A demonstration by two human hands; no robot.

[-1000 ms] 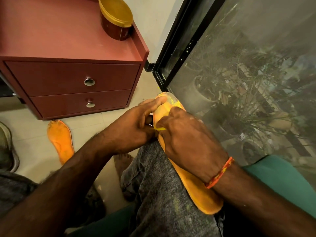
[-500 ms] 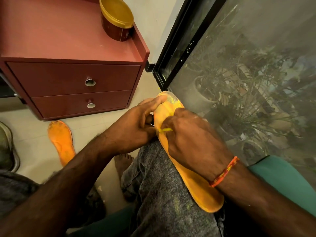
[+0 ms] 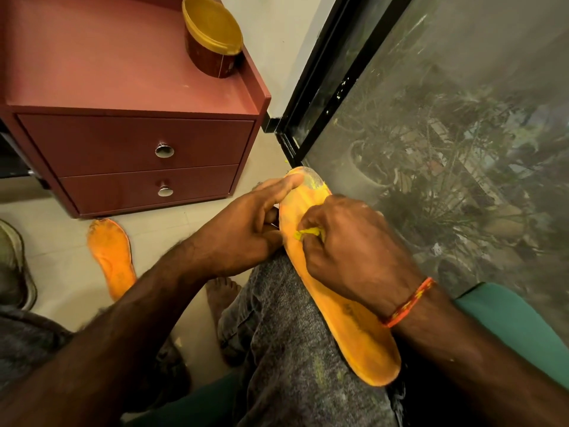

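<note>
Orange insole [image 3: 354, 322] on knee, left hand [image 3: 243, 232] gripping its edge, right hand [image 3: 354, 251] pinching yellow strip [image 3: 309, 233].

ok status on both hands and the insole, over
Left hand grips the insole near its far end. Right hand pinches a yellow scrap against it. Insole lies along the knee; nothing in the way, second insole apart on the floor.

Insole [image 3: 354, 322] on thigh [image 3: 289, 349], 2nd insole [image 3: 112, 260] on floor [image 3: 55, 260] left, tin [image 3: 212, 38] on cabinet [image 3: 123, 72]

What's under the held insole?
The insole rests on a jeans leg; its underside is hidden. Left hand grips its edge; right hand, pinching a yellow strip, covers its middle.
</note>
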